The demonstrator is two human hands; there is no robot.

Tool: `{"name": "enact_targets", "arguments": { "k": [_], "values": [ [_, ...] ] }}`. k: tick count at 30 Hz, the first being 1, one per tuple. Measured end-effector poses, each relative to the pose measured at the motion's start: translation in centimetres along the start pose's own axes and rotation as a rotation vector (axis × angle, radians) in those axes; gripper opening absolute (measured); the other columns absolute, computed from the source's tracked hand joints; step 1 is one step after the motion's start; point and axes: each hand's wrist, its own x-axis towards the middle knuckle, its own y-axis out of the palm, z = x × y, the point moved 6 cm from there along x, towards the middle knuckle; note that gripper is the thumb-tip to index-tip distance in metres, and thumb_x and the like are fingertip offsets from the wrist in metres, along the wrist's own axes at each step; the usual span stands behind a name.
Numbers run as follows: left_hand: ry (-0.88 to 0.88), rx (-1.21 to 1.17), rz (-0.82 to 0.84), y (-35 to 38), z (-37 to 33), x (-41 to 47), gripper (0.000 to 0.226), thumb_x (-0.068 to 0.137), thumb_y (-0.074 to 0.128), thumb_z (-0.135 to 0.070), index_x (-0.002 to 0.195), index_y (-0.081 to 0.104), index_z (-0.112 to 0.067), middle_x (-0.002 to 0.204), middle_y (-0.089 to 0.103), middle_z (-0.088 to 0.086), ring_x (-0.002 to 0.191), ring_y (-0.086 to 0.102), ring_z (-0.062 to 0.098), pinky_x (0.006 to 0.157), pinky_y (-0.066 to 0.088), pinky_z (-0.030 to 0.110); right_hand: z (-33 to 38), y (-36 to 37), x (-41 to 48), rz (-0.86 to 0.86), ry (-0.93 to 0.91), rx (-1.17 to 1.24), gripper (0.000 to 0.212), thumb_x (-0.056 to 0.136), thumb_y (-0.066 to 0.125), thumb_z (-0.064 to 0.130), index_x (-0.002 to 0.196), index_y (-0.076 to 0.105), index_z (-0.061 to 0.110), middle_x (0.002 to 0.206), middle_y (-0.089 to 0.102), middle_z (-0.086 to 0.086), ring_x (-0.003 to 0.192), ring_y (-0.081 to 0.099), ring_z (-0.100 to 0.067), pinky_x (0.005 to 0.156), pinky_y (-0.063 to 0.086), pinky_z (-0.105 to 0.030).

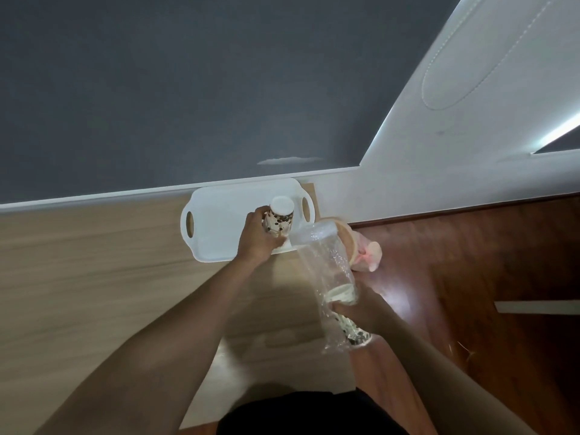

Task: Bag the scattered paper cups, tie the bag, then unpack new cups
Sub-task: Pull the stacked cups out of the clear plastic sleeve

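- Looking down from a head-worn camera at a pale wooden table (pixel 78 277) set against a grey wall (pixel 188 89), with a dark reddish wood floor (pixel 486 277) to the right.
- A white tray (pixel 219 215) with a cut-out handle at each end lies on the far edge of the table, touching the white skirting at the base of the wall.
- On the right part of the tray stands a short stack of paper cups (pixel 280 218), upside down, white with dark brown spots, tilted slightly toward the left hand.
- The left hand (pixel 256 238) reaches forward with the arm nearly straight; its fingers are curled around the lower left side of the stack, gripping it.
- Just right of the tray, a clear plastic sleeve (pixel 326 265) leans upward and away, its open mouth near the tray's right corner. Its upper length looks empty; a few nested spotted cups (pixel 345 296) sit at its lower end.
- The right hand (pixel 361 312) is closed around that lower end, holding bag and cups together, forearm angled in from the lower right.
- Behind the sleeve, a round tan-rimmed object (pixel 348 238) and a pink bundle (pixel 372 255) rest at the table's edge; what they are is unclear.
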Motion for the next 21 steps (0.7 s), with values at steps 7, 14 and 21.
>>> {"name": "enact_targets", "arguments": {
  "k": [7, 14, 21],
  "values": [
    [-0.087, 0.088, -0.133, -2.2, 5.2, -1.1, 0.074, 0.080, 0.091, -0.013, 0.143, 0.053, -0.022, 0.141, 0.061, 0.004, 0.128, 0.066, 0.031, 0.098, 0.056, 0.044, 1.5, -0.3, -0.9, -0.005, -0.045, 0.064, 0.062, 0.083, 0.094, 0.026, 0.124, 0.051, 0.043, 0.112, 0.067, 0.028, 0.092, 0.063, 0.027, 0.073, 0.045, 0.004],
    [-0.192, -0.045, 0.053, -5.2, 5.6, -2.9, 0.124, 0.076, 0.094, -0.038, 0.173, 0.016, -0.030, 0.171, 0.032, 0.008, 0.156, 0.042, 0.028, 0.127, 0.041, 0.051, 3.4, 0.1, 0.6, -0.013, -0.078, -0.044, 0.083, 0.061, 0.091, 0.076, 0.128, 0.061, 0.038, 0.117, 0.075, 0.019, 0.109, 0.071, -0.003, 0.097, 0.062, -0.040],
    [0.099, -0.146, -0.389, -14.4, -0.2, -7.9, 0.013, 0.102, 0.071, -0.011, 0.113, 0.075, -0.017, 0.130, 0.073, 0.008, 0.115, 0.072, 0.021, 0.100, 0.060, 0.030, 9.0, -0.3, -0.1, 0.090, -0.152, -0.170, 0.089, 0.069, 0.087, 0.075, 0.142, 0.056, 0.035, 0.125, 0.069, 0.021, 0.115, 0.068, -0.008, 0.098, 0.053, -0.031]
  ]
}}
